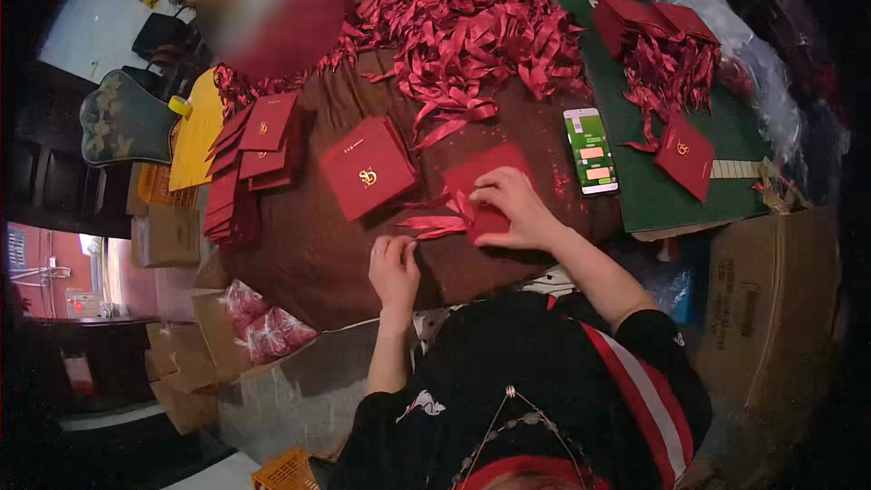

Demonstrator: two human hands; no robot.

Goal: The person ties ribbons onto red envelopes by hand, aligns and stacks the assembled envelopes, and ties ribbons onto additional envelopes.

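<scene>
My left hand [393,268] is closed, its thumb and fingertips pinching the end of a red ribbon [435,222]. The ribbon runs right onto a flat red card or bag [485,168] on the cloth; which of the two, I cannot tell. Over that piece rests my right hand [517,209], fingers bent and thumb apart, nothing visibly gripped. Left of it lies a small stack of red pieces [367,172] with a gold logo. A big heap of loose red ribbons [481,27] covers the table beyond.
More red pieces [263,127] are stacked at the left. A lit phone [592,150] lies right of my hand. On the green board [653,204] are ribboned pieces [667,27] and a single one [685,159]. Across the table is a blurred person [272,14]. A carton [744,308] stands right.
</scene>
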